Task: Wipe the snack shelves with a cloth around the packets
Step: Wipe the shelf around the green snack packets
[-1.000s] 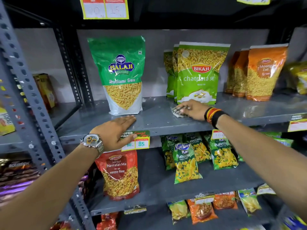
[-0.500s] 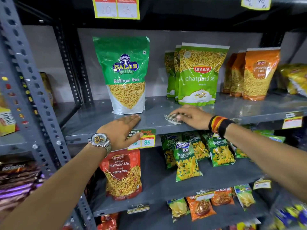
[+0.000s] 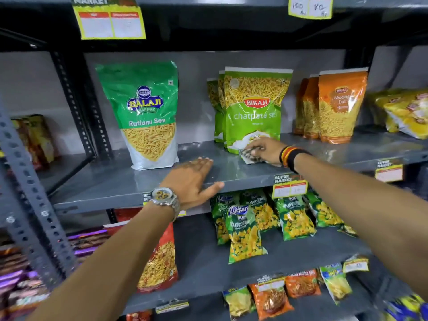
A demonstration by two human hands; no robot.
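Observation:
My right hand [image 3: 266,150] presses a small patterned cloth [image 3: 249,156] flat on the grey shelf [image 3: 111,181], right at the foot of the light green Bikaji chatpata sev packet [image 3: 253,107]. My left hand [image 3: 193,180] lies flat and open on the shelf's front edge, thumb hanging over the lip, a silver watch on its wrist. The dark green Balaji Ratlami Sev packet [image 3: 144,112] stands upright behind and left of my left hand.
Orange Moong Dal packets [image 3: 340,105] and yellow packets [image 3: 407,112] stand further right on the same shelf. Green puffcorn bags [image 3: 243,232] and a red Navratan Mix packet [image 3: 162,258] fill the shelf below. A perforated upright post [image 3: 30,193] stands at left. Price tags hang on shelf edges.
My right hand with the cloth has slid back along the shelf toward the Bikaji packet's base. My left hand stays on the shelf edge. The camera has moved closer.

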